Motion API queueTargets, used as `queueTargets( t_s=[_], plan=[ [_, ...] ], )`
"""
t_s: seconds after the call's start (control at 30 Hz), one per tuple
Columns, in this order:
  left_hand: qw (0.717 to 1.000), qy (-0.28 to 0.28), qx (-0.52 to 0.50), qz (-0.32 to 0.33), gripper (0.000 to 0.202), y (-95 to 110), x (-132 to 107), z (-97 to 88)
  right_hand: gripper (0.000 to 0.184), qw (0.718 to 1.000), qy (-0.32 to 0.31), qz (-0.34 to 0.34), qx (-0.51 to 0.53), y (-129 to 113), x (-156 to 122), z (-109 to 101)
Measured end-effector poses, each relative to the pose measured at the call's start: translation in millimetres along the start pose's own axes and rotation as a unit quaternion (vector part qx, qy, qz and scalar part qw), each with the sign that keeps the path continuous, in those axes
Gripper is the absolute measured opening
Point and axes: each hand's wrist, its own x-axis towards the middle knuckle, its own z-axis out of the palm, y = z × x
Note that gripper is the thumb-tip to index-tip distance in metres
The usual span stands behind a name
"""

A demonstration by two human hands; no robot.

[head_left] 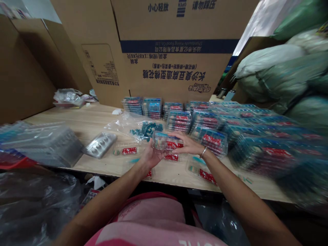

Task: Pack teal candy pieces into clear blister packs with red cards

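Note:
Both my hands meet over the middle of the wooden table (84,123) around one clear plastic blister pack (164,141) with a red card and a teal item inside. My left hand (151,155) grips its left end from below. My right hand (188,143), with a bracelet on the wrist, holds its right end with fingers curled over the top. Flat packs with red cards (128,150) lie on the table under and around my hands. A heap of loose teal pieces (146,130) sits in a clear bag just behind.
Stacks of filled blister packs (179,120) run along the back and fill the right side (256,136). A stack of empty clear trays (46,145) and one loose tray (100,144) lie left. Big cardboard boxes (174,48) stand behind. Green sacks (287,75) pile at right.

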Motion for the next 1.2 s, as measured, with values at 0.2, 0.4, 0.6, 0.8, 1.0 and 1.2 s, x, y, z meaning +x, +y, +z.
queueTargets(
  t_s=[0.2,0.4,0.6,0.8,1.0,1.2],
  plan=[
    [1.000,-0.016,0.020,0.001,0.039,6,2,-7.0,0.073,1.000,-0.015,0.010,0.001,-1,4,1],
    [0.998,-0.045,0.036,0.036,0.036,9,-2,-9.4,0.075,1.000,-0.010,0.006,-0.022,-11,7,-2],
    [0.997,-0.048,0.032,0.046,0.036,7,-1,-9.9,0.073,1.000,-0.021,0.018,-0.012,-16,10,-7],
    [0.985,-0.146,0.077,0.044,0.021,23,-10,-25.3,0.071,1.000,-0.024,0.020,0.002,-21,8,-4],
    [0.982,-0.173,0.081,-0.002,0.023,35,-13,-31.5,0.073,0.999,-0.025,0.018,-0.016,-22,8,5],
    [0.987,-0.152,0.052,0.002,0.030,20,-16,-26.5,0.074,1.000,-0.021,0.020,-0.004,-26,11,7]
  ],
)
